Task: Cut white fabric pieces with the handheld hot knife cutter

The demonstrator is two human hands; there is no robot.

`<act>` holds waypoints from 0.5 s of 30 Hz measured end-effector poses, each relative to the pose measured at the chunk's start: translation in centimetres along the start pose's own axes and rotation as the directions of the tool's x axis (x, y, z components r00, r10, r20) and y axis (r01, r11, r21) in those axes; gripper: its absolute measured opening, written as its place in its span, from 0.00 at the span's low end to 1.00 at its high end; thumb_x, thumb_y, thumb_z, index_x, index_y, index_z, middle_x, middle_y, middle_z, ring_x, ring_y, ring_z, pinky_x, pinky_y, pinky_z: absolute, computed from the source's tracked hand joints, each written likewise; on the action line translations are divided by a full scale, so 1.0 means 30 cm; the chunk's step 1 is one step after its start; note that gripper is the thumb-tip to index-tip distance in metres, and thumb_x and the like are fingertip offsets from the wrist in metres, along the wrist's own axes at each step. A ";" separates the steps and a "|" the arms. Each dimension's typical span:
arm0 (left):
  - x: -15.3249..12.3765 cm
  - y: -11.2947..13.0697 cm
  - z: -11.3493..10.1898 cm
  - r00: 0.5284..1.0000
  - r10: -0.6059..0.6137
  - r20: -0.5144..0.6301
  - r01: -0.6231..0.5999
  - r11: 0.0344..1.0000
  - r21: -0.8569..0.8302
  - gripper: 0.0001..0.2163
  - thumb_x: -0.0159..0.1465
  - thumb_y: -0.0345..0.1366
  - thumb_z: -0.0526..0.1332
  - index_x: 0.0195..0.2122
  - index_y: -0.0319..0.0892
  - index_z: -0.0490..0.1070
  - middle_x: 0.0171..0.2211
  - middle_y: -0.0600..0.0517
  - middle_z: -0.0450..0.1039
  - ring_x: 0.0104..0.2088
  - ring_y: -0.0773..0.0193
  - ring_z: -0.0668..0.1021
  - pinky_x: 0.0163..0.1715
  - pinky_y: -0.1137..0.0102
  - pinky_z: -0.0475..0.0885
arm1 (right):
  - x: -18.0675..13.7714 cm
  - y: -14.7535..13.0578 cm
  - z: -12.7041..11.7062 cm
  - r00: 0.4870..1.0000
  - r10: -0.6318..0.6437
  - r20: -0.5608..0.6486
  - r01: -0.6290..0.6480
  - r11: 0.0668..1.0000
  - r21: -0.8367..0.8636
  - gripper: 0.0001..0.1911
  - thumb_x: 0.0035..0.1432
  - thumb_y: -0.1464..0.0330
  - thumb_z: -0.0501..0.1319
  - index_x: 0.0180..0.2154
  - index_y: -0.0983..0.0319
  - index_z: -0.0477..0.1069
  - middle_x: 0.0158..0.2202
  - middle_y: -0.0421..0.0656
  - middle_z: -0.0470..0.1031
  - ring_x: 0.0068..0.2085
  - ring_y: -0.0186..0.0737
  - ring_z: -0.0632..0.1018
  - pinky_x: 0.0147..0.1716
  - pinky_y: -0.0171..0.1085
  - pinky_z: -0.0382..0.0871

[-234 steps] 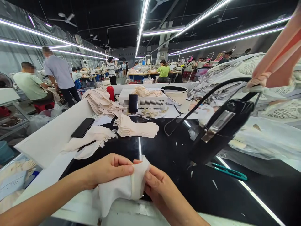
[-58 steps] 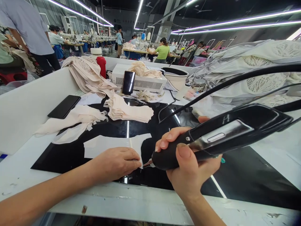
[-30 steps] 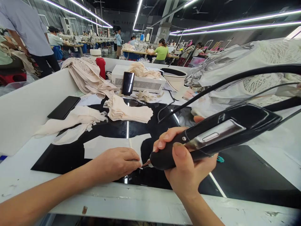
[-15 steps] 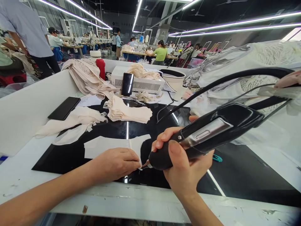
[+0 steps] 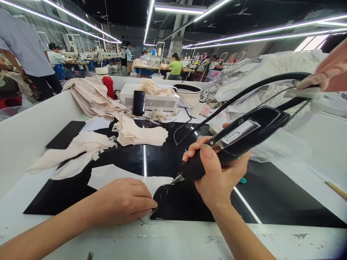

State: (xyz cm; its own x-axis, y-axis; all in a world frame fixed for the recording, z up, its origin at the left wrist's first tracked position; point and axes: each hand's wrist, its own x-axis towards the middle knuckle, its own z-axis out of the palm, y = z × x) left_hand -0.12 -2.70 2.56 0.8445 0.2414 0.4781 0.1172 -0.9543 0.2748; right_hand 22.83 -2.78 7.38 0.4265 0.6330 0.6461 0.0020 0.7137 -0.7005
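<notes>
Factory floor under long strip lights: rows of sewing stations run into the distance, where a person in a green shirt (image 5: pixel 176 67) sits with their back turned and a person in a grey-blue shirt (image 5: pixel 24 47) stands at far left.

Up close, a glossy black worktop (image 5: pixel 189 202) carries a white fabric piece (image 5: pixel 108 173), spread flat near its front edge. The left hand (image 5: pixel 121 200) lies palm-down on that piece, fingers loosely bent, pressing it to the surface rather than gripping it. The right hand (image 5: pixel 217 177) is closed firmly around a black handheld tool (image 5: pixel 235 139), thumb on top. The tool slopes down to the left so that its metal tip (image 5: pixel 177 178) meets the fabric's right edge, just beside the left fingertips. A black cord (image 5: pixel 244 95) arcs away from the tool toward the right.

Toward the middle of the worktop sits a stack of beige cut pieces (image 5: pixel 141 133), with loose beige scraps (image 5: pixel 78 148) at the left edge. A dark phone (image 5: pixel 65 134) rests on the white ledge beside them. Along the far edge stand a white vented box (image 5: pixel 157 102) with a second phone (image 5: pixel 139 103) propped against it, a red bottle (image 5: pixel 110 86) and a white bowl (image 5: pixel 189 95). A pencil (image 5: pixel 336 189) lies at the right edge.
</notes>
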 end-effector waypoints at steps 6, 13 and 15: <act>0.067 -0.028 0.023 0.998 0.023 -0.058 -0.014 0.989 0.150 0.10 0.78 0.28 0.56 0.47 0.37 0.78 0.41 0.47 0.82 0.41 0.59 0.83 0.46 0.64 0.81 | 0.010 0.022 -0.011 0.999 -0.036 -0.012 0.036 0.999 -0.017 0.19 0.59 0.63 0.76 0.44 0.52 0.66 0.31 0.30 0.79 0.22 0.32 0.78 0.22 0.34 0.78; 0.134 -0.078 0.104 0.998 0.065 -0.019 -0.056 0.946 0.318 0.08 0.78 0.29 0.57 0.49 0.37 0.76 0.41 0.47 0.80 0.41 0.57 0.82 0.47 0.62 0.81 | 0.018 0.041 -0.016 0.999 -0.034 -0.029 0.034 0.999 -0.007 0.19 0.59 0.67 0.75 0.44 0.52 0.66 0.31 0.30 0.79 0.22 0.32 0.77 0.21 0.34 0.78; 0.140 -0.097 0.127 0.998 0.058 0.018 -0.060 0.938 0.341 0.07 0.78 0.31 0.59 0.51 0.38 0.76 0.42 0.48 0.79 0.41 0.57 0.81 0.47 0.61 0.81 | 0.020 0.048 -0.018 0.999 -0.037 -0.032 0.036 0.999 -0.011 0.19 0.58 0.69 0.74 0.43 0.52 0.66 0.31 0.29 0.79 0.22 0.32 0.77 0.22 0.34 0.78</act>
State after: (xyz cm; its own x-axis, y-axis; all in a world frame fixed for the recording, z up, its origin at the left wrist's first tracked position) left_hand 5.07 0.44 0.60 0.8593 0.1828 0.4777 0.2369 -0.9700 -0.0551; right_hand 23.57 -1.53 6.59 0.4545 0.5966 0.6614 0.0271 0.7329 -0.6798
